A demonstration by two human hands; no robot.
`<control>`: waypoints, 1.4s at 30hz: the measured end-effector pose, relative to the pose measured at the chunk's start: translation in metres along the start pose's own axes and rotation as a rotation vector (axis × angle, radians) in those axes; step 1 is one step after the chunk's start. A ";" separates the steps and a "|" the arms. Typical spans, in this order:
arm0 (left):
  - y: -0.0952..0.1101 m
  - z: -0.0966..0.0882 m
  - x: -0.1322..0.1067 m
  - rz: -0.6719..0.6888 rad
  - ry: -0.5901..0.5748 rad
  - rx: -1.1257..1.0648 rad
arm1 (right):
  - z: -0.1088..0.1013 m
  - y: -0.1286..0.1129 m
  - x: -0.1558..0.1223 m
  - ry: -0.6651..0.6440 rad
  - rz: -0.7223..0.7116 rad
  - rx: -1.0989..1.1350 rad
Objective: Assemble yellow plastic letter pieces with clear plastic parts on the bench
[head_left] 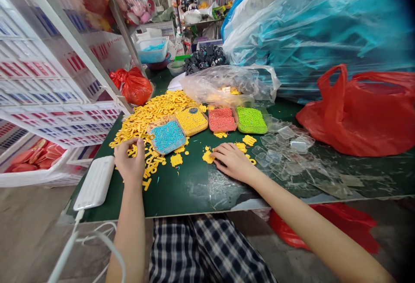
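At the left of the table, my left hand [131,157] is closed in a pinch, thumb and finger brought together. A small yellow plastic piece with a ring end [151,137] sticks out at its fingertips, over the blue bead tray's corner. Loose yellow plastic pieces [155,110] lie heaped around and beyond that hand. My right hand [235,162] rests low near the middle, its fingers closed on the edge of a flat yellow plastic piece [208,156]. Between and beyond the hands sit clear trays of blue beads [168,137], yellow beads [191,121], red beads [222,119] and green beads [252,119].
Clear plastic squares [285,144] lie scattered at the right beside a red plastic bag [363,119]. A white power bank [95,183] with a cable sits at the left edge. A clear bag [227,84] lies behind the trays. White crates [58,119] stand left.
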State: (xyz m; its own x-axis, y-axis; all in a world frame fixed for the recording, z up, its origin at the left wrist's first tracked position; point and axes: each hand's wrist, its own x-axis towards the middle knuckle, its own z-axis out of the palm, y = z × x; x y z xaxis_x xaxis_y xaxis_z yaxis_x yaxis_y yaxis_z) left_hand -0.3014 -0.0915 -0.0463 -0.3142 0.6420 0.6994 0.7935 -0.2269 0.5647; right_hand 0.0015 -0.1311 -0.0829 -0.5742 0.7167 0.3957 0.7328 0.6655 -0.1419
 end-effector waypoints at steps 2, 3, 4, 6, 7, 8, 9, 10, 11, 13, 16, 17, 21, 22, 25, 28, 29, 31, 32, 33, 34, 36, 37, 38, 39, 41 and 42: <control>-0.001 -0.001 0.000 -0.012 0.005 -0.006 | 0.002 0.004 -0.001 0.019 0.036 -0.038; -0.001 -0.002 0.000 -0.011 0.008 -0.007 | 0.002 0.006 -0.001 0.037 0.060 -0.054; -0.001 -0.003 0.000 -0.007 0.014 -0.006 | 0.003 0.006 -0.001 0.060 0.086 -0.064; -0.001 -0.005 0.000 0.013 0.035 0.003 | 0.002 0.006 -0.001 0.100 0.121 -0.065; 0.000 -0.005 0.000 0.030 0.045 0.011 | 0.001 0.005 -0.001 0.107 0.122 -0.061; 0.001 -0.006 0.000 0.050 0.051 0.022 | 0.001 0.003 0.000 0.100 0.112 -0.057; 0.001 -0.006 -0.001 0.075 0.051 0.032 | 0.000 0.002 0.000 0.082 0.093 -0.054; 0.003 -0.007 -0.001 0.107 0.055 0.040 | 0.000 0.001 0.000 0.062 0.074 -0.050; 0.004 -0.007 -0.002 0.144 0.062 0.045 | -0.001 0.000 0.001 0.044 0.055 -0.041; 0.006 -0.006 -0.003 0.229 0.084 0.048 | -0.001 -0.001 0.001 0.021 0.015 0.007; 0.007 -0.006 -0.006 0.371 0.082 0.028 | -0.001 -0.003 0.000 -0.012 -0.070 0.117; 0.007 -0.005 -0.008 0.412 0.072 0.014 | -0.001 -0.003 0.000 -0.024 -0.089 0.145; 0.011 -0.004 -0.011 0.453 0.043 -0.021 | -0.002 -0.006 0.000 -0.042 -0.091 0.176; 0.014 -0.003 -0.013 0.466 0.013 -0.032 | -0.003 -0.006 0.001 -0.046 -0.087 0.174; 0.027 0.002 -0.020 0.627 -0.200 -0.119 | -0.005 -0.007 0.004 -0.073 -0.059 0.165; 0.043 0.009 -0.031 0.848 -0.450 -0.215 | -0.009 -0.007 0.004 -0.090 0.021 0.163; 0.047 0.011 -0.034 0.900 -0.502 -0.231 | -0.010 -0.007 0.003 -0.093 0.043 0.177; 0.053 0.013 -0.039 0.964 -0.542 -0.232 | -0.012 -0.005 0.001 -0.102 0.052 0.214; 0.055 0.013 -0.040 0.984 -0.540 -0.219 | -0.013 -0.005 0.000 -0.104 0.046 0.228; 0.057 0.013 -0.041 0.998 -0.533 -0.200 | -0.013 -0.004 -0.001 -0.105 0.038 0.233; 0.057 0.013 -0.041 1.006 -0.524 -0.180 | -0.013 -0.003 -0.001 -0.105 0.034 0.232; 0.058 0.011 -0.040 0.997 -0.503 -0.145 | -0.012 -0.002 -0.001 -0.102 0.044 0.215; 0.057 0.011 -0.040 0.974 -0.486 -0.128 | -0.012 -0.002 -0.001 -0.103 0.054 0.205; 0.057 0.010 -0.039 0.946 -0.468 -0.112 | -0.012 -0.002 0.000 -0.105 0.062 0.195; 0.056 0.010 -0.039 0.920 -0.455 -0.099 | -0.012 -0.003 0.001 -0.108 0.065 0.186; 0.056 0.010 -0.038 0.888 -0.463 -0.092 | -0.011 -0.004 0.002 -0.105 0.060 0.175; 0.056 0.011 -0.038 0.882 -0.489 -0.099 | -0.011 -0.005 0.002 -0.101 0.056 0.174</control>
State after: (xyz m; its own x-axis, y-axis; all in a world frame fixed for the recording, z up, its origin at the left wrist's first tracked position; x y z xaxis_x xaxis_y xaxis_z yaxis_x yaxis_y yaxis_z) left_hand -0.2396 -0.1207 -0.0463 0.6285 0.4405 0.6410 0.5858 -0.8103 -0.0175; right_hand 0.0010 -0.1349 -0.0714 -0.5742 0.7652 0.2911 0.6957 0.6435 -0.3192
